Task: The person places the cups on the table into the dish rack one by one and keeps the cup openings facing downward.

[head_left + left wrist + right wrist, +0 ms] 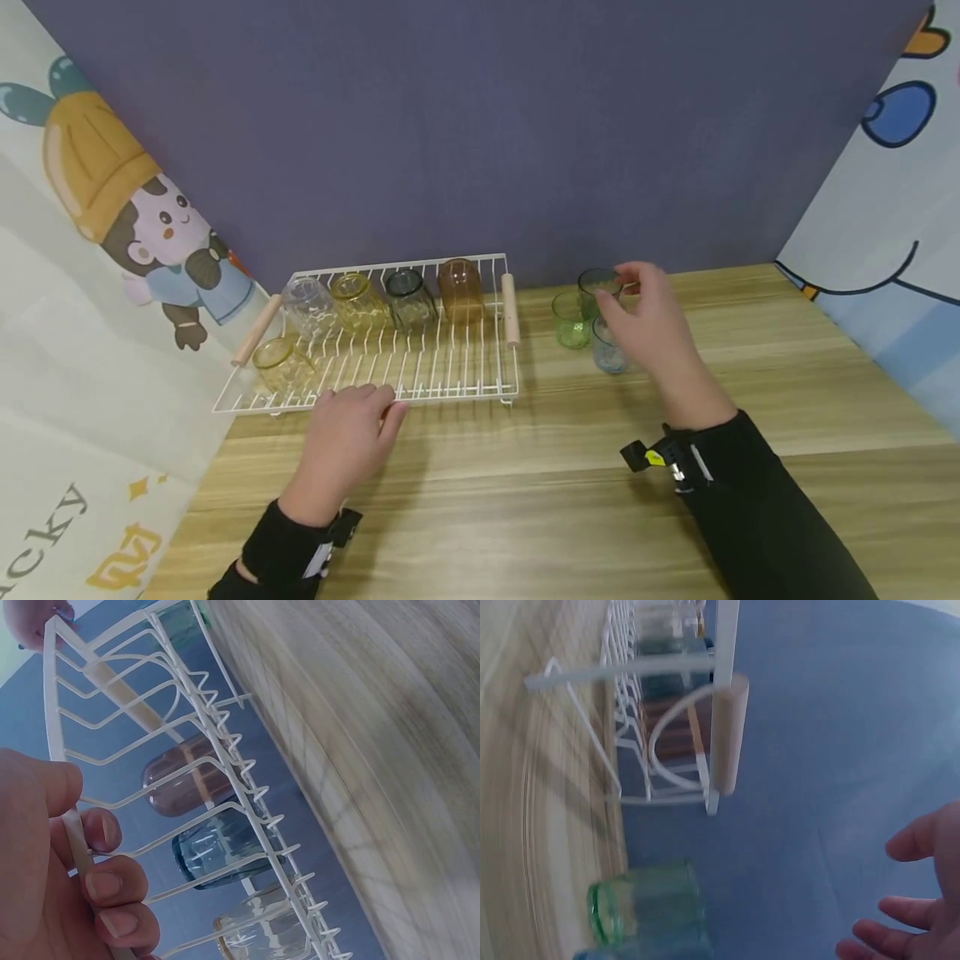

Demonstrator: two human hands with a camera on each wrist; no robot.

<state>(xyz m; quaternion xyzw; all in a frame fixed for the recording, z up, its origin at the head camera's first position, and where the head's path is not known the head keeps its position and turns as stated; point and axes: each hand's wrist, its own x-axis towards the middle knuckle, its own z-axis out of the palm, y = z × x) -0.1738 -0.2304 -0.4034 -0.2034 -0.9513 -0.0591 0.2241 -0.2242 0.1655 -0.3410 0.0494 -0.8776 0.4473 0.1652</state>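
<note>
My left hand (352, 429) grips the front top rail of a white wire dish rack (450, 392), fingers curled round the wire in the left wrist view. My right hand (651, 321) hovers over three glasses to the right of the rack, its thumb and fingers spread with nothing between them in the right wrist view. Nearest its fingers is a dark glass (596, 283), partly hidden by the hand in the head view. A green glass (572, 325) and a light blue glass (609, 354) stand close beside it on the table.
Inside the rack, a clear glass (309, 308), a yellow glass (362, 304), a dark grey glass (411, 304) and a brown glass (461, 292) line the back; an amber glass (281, 367) sits front left. Wooden handles (510, 310) flank the rack. A blue-grey wall (480, 142) rises behind.
</note>
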